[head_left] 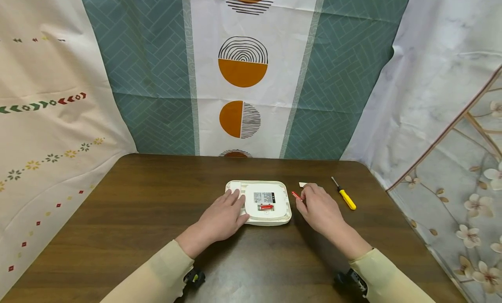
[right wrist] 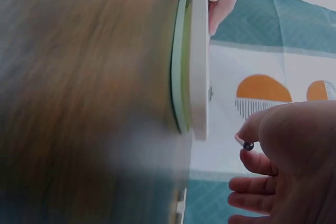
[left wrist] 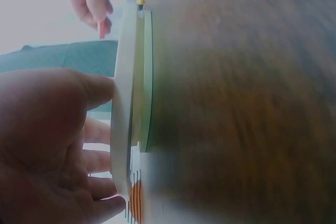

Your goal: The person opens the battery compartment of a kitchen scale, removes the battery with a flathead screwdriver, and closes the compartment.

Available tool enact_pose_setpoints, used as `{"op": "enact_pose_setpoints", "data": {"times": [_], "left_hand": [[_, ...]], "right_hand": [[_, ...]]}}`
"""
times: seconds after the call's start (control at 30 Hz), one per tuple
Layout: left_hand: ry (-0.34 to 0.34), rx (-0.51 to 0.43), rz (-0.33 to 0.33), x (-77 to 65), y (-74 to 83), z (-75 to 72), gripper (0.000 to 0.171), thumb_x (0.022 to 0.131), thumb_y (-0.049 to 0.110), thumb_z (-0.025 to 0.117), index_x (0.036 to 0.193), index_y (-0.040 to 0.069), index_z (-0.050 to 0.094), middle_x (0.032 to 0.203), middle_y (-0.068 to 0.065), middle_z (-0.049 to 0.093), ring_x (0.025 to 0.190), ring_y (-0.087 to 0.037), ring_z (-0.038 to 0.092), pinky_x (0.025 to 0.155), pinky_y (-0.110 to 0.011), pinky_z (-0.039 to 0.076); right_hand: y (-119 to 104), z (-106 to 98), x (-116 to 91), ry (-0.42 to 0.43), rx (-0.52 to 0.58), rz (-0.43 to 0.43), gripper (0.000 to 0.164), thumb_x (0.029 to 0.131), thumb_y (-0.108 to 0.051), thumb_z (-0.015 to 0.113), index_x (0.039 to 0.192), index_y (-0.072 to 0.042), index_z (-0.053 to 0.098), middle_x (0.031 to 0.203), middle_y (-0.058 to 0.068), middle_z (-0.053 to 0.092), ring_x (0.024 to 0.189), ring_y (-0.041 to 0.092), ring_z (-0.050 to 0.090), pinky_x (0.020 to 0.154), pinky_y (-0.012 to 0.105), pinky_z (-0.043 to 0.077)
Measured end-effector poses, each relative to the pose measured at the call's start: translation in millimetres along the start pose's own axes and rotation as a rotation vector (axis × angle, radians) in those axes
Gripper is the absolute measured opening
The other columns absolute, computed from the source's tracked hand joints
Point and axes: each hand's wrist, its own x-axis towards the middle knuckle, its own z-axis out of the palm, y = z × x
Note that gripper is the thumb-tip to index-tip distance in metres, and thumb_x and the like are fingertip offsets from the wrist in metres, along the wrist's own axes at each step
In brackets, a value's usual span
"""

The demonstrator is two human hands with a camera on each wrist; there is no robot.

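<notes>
A white, rounded-square device (head_left: 256, 213) lies on the table with its labelled side up. In a small bay of that face sits a red battery (head_left: 266, 207). My left hand (head_left: 221, 216) rests on the device's left side, fingers spread and extended; in the left wrist view the thumb and fingertips touch its pale edge (left wrist: 123, 108). To the right of the device, my right hand (head_left: 322, 210) pinches another red battery (head_left: 296, 195) between thumb and index finger. The right wrist view shows one end of this battery (right wrist: 248, 145), with the other fingers loosely extended.
A small white piece (head_left: 302, 185) lies just beyond my right hand, partly covered by it. Farther right is a screwdriver (head_left: 347, 199) with a yellow handle. The brown wooden table (head_left: 157, 198) ends at a patterned curtain (head_left: 243, 133) behind.
</notes>
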Motion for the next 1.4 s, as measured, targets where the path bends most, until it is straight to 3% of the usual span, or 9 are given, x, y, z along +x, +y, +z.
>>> {"op": "enact_pose_setpoints", "data": {"times": [0.2,0.5,0.8,1.2,1.4], "left_hand": [[0.000,0.011,0.006,-0.4,0.3,-0.7,0.064,0.115,0.041,0.059,0.163,-0.002,0.051,0.173,-0.026,0.039,0.162,-0.046,0.033,0.131,-0.053,0.031],[0.001,0.004,0.005,-0.8,1.1,-1.2,0.064,0.115,0.040,0.061,0.162,-0.002,0.051,0.172,-0.026,0.039,0.162,-0.046,0.033,0.131,-0.054,0.031],[0.002,0.008,0.001,-1.3,0.5,1.0,0.066,0.115,0.042,0.061,0.162,-0.001,0.051,0.173,-0.025,0.039,0.162,-0.045,0.033,0.131,-0.054,0.031],[0.004,0.015,-0.002,-1.6,0.8,2.7,0.066,0.114,0.043,0.061,0.163,0.000,0.052,0.173,-0.024,0.039,0.162,-0.045,0.033,0.131,-0.053,0.031],[0.008,0.016,-0.003,-2.0,0.9,2.1,0.066,0.114,0.043,0.061,0.163,0.000,0.052,0.173,-0.024,0.039,0.162,-0.045,0.033,0.131,-0.053,0.031]], "right_hand": [[17,-4,-9,0.056,-0.031,-0.014,0.019,0.097,-0.012,0.077,0.087,-0.008,0.061,0.108,0.016,0.067,0.095,0.037,0.066,0.073,0.049,0.058],[39,-3,-16,0.053,-0.049,0.001,0.023,0.097,-0.007,0.072,0.078,-0.008,0.058,0.127,0.028,0.069,0.117,0.048,0.068,0.096,0.058,0.059],[51,3,-16,0.085,-0.124,-0.050,0.023,0.092,-0.006,0.078,0.079,-0.002,0.060,0.114,0.026,0.070,0.102,0.046,0.071,0.086,0.060,0.061],[56,7,-14,0.039,-0.221,-0.035,0.021,0.092,-0.010,0.077,0.084,0.001,0.061,0.100,0.021,0.067,0.092,0.046,0.068,0.080,0.063,0.059],[58,9,-12,-0.017,-0.244,-0.003,0.021,0.093,-0.012,0.074,0.083,0.002,0.061,0.096,0.021,0.065,0.095,0.047,0.067,0.084,0.064,0.058]]}}
